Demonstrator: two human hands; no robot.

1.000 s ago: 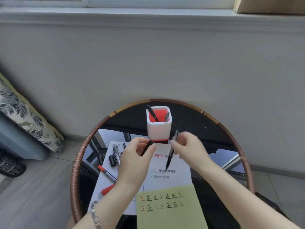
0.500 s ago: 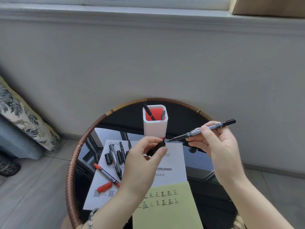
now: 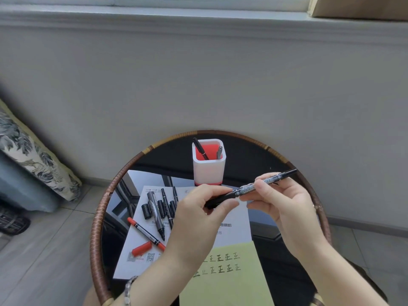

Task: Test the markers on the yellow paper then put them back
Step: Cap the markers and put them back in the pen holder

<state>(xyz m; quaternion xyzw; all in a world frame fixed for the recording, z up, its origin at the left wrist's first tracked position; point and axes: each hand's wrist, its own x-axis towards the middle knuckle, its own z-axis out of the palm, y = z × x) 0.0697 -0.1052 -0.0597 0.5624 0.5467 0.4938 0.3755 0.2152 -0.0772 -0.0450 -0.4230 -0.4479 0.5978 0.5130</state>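
My right hand [image 3: 284, 208] holds a black double-ended marker [image 3: 268, 181] level above the table. My left hand [image 3: 199, 219] pinches the marker's black cap [image 3: 217, 200], which sits over the marker's left tip. The yellow paper [image 3: 229, 281] lies at the table's near edge with rows of written test characters on it. A white pen holder with a red inside [image 3: 209, 165] stands at the back with two pens in it. Several black markers [image 3: 157, 212], a red marker [image 3: 146, 233] and loose caps lie on a white sheet [image 3: 234, 226].
The round table [image 3: 97, 228] has a woven rim and a dark glass top. A grey wall stands right behind it. A patterned cushion [image 3: 28, 155] leans at the far left above the tiled floor.
My hands came together: the cap in my left hand has met the tip of the marker in my right hand. The marker tilted from upright to level over the second.
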